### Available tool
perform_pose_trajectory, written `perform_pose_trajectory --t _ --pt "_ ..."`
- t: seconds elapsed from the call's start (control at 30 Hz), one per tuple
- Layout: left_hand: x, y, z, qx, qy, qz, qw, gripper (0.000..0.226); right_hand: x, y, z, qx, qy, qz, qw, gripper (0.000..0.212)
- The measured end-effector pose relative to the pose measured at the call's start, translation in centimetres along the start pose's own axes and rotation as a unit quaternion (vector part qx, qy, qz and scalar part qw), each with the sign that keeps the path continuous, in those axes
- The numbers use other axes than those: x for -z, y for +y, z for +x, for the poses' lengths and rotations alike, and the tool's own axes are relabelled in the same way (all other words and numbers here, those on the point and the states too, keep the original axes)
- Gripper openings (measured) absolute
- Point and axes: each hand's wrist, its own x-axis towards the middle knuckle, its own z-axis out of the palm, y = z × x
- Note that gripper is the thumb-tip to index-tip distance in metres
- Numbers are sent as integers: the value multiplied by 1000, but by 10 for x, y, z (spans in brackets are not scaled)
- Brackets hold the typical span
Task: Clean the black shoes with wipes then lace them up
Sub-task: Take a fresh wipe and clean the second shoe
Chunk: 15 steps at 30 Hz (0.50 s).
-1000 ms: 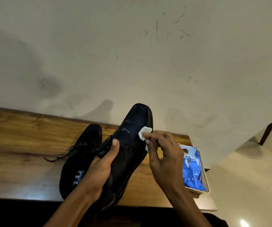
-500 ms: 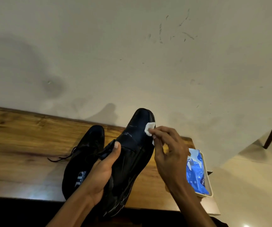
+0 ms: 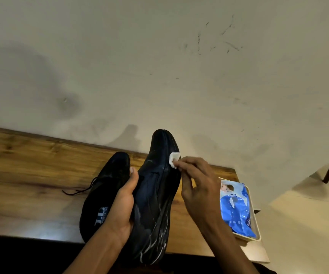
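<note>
Head view: the left hand (image 3: 120, 204) grips the raised black shoe (image 3: 155, 194) from its left side, thumb laid along the upper, heel over the near edge of the wooden surface (image 3: 31, 175). The right hand (image 3: 197, 186) pinches a small white wipe (image 3: 174, 159) against the shoe's right flank near the toe. A second black shoe (image 3: 104, 186) lies on the surface just left, lace trailing. A blue wipes pack (image 3: 236, 208) sits in a tray (image 3: 257, 228) at the right end.
</note>
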Motion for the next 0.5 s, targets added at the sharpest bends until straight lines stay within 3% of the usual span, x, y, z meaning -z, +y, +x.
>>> perform_pose_trajectory --t 0.23,0.5 --pt "7 11 18 -11 53 -57 997 76 -1 -33 -51 10 -99 94 991 22" --pt "-6 3 16 -11 30 -71 997 70 -18 -6 5 -32 -17 28 999 25"
